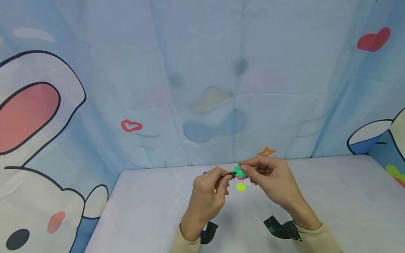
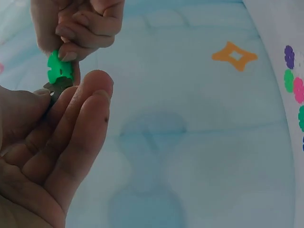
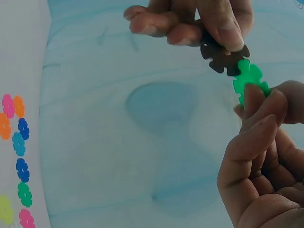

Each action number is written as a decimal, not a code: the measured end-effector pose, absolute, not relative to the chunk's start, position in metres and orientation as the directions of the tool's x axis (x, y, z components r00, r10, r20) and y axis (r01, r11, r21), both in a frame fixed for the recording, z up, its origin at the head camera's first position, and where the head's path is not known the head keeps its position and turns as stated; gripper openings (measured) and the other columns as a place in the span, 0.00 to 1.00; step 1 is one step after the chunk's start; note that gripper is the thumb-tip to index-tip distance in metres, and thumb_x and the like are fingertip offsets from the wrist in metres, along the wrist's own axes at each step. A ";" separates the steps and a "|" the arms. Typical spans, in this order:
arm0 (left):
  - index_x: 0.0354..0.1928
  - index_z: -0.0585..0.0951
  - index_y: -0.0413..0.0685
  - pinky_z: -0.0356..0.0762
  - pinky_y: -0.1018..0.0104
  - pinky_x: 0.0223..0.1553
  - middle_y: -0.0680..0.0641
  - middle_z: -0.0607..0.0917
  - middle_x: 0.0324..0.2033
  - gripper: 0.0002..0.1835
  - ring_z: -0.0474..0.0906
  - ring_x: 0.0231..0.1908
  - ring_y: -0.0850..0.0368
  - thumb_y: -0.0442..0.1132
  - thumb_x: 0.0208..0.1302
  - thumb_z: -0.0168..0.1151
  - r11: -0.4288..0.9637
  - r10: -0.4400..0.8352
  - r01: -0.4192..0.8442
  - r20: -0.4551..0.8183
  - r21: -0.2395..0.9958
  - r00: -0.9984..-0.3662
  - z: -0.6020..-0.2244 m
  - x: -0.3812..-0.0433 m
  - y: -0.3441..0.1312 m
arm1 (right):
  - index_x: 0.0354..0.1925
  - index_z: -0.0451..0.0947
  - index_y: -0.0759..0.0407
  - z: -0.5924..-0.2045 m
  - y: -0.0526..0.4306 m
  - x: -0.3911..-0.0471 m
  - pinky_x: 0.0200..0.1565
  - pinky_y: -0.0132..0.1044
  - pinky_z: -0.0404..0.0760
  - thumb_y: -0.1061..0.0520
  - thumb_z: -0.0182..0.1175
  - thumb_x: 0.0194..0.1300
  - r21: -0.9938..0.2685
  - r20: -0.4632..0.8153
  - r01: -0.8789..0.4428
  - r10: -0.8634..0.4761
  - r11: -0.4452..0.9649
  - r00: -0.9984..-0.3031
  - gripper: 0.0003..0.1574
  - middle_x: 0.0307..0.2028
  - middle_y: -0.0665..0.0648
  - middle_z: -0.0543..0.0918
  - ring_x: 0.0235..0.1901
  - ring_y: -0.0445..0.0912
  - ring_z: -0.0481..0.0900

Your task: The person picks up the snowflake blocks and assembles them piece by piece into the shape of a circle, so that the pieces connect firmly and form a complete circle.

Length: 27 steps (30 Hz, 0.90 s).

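My left hand [image 1: 207, 193] pinches a dark brown notched snowflake disc [image 3: 223, 59] between thumb and fingers. A bright green disc [image 1: 239, 171] of the same kind is pinched in my right hand [image 1: 275, 179]. Both hands are raised above the white table. In the right wrist view the edges of the two discs meet at an angle; whether their slots are locked together I cannot tell. Fingertips cover part of each disc.
On the white table [image 1: 152, 211] lie more discs, among them a yellow disc [image 1: 241, 187], a dark blue disc [image 3: 23, 170] and a purple disc [image 2: 289, 57]. A blue printed cloth [image 1: 202, 70] hangs behind the table's far edge.
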<state>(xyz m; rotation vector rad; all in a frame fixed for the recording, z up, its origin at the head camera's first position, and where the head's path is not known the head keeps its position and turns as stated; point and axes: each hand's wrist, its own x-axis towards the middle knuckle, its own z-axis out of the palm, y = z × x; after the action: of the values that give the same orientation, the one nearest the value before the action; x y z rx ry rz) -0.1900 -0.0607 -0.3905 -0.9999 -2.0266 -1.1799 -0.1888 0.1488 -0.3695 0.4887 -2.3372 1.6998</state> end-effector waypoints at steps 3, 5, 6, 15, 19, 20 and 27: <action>0.38 0.81 0.39 0.77 0.88 0.28 0.47 0.84 0.24 0.05 0.82 0.19 0.63 0.25 0.72 0.63 0.336 0.318 0.843 0.792 0.419 -0.521 -0.392 -0.190 -0.060 | 0.46 0.91 0.55 -0.369 0.147 -0.187 0.30 0.34 0.85 0.57 0.69 0.73 -0.872 0.364 -0.388 -0.133 0.297 -0.922 0.06 0.35 0.53 0.90 0.27 0.44 0.84; 0.38 0.81 0.39 0.77 0.88 0.28 0.47 0.84 0.24 0.05 0.83 0.19 0.63 0.24 0.72 0.63 0.340 0.321 0.845 0.794 0.412 -0.516 -0.393 -0.189 -0.058 | 0.45 0.91 0.56 -0.369 0.146 -0.186 0.30 0.34 0.86 0.57 0.69 0.73 -0.871 0.363 -0.385 -0.130 0.306 -0.923 0.06 0.36 0.54 0.91 0.26 0.43 0.84; 0.38 0.80 0.39 0.77 0.89 0.28 0.47 0.84 0.24 0.05 0.83 0.19 0.63 0.25 0.72 0.63 0.347 0.325 0.844 0.793 0.408 -0.516 -0.393 -0.188 -0.058 | 0.45 0.91 0.57 -0.369 0.145 -0.185 0.30 0.34 0.86 0.57 0.70 0.72 -0.869 0.363 -0.385 -0.129 0.310 -0.923 0.06 0.36 0.54 0.91 0.26 0.43 0.85; 0.40 0.80 0.38 0.78 0.88 0.28 0.44 0.85 0.27 0.03 0.84 0.20 0.61 0.25 0.73 0.62 0.332 0.310 0.808 0.753 0.486 -0.580 -0.396 -0.188 -0.055 | 0.49 0.88 0.60 -0.374 0.148 -0.193 0.29 0.35 0.84 0.55 0.66 0.76 -0.897 0.311 -0.354 -0.194 0.263 -0.931 0.10 0.32 0.55 0.89 0.25 0.47 0.82; 0.41 0.80 0.38 0.81 0.84 0.27 0.44 0.86 0.27 0.02 0.83 0.20 0.61 0.27 0.75 0.61 0.331 0.283 0.759 0.709 0.560 -0.646 -0.399 -0.194 -0.059 | 0.58 0.85 0.59 -0.384 0.155 -0.206 0.30 0.36 0.84 0.51 0.59 0.81 -0.906 0.271 -0.330 -0.233 0.267 -0.934 0.18 0.29 0.55 0.86 0.26 0.50 0.81; 0.41 0.80 0.38 0.82 0.82 0.27 0.44 0.87 0.27 0.02 0.83 0.20 0.60 0.27 0.75 0.61 0.324 0.271 0.740 0.691 0.590 -0.670 -0.400 -0.196 -0.061 | 0.59 0.84 0.59 -0.389 0.156 -0.210 0.30 0.36 0.84 0.49 0.58 0.82 -0.900 0.265 -0.325 -0.227 0.292 -0.937 0.19 0.29 0.55 0.86 0.26 0.50 0.81; 0.45 0.81 0.35 0.91 0.59 0.28 0.34 0.88 0.30 0.08 0.88 0.22 0.46 0.35 0.81 0.58 0.077 0.226 0.499 0.472 0.863 -0.852 -0.399 -0.201 -0.074 | 0.57 0.85 0.62 -0.447 0.155 -0.243 0.30 0.39 0.82 0.50 0.69 0.72 -0.602 0.186 -0.279 -0.208 0.748 -0.960 0.22 0.33 0.53 0.88 0.29 0.44 0.81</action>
<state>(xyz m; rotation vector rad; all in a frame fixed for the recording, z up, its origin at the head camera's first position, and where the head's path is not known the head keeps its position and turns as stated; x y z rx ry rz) -0.2007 -0.0743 -0.3987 -0.7348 -2.1360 -1.8595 -0.2435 0.1554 -0.4471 0.3964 -2.8362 1.0032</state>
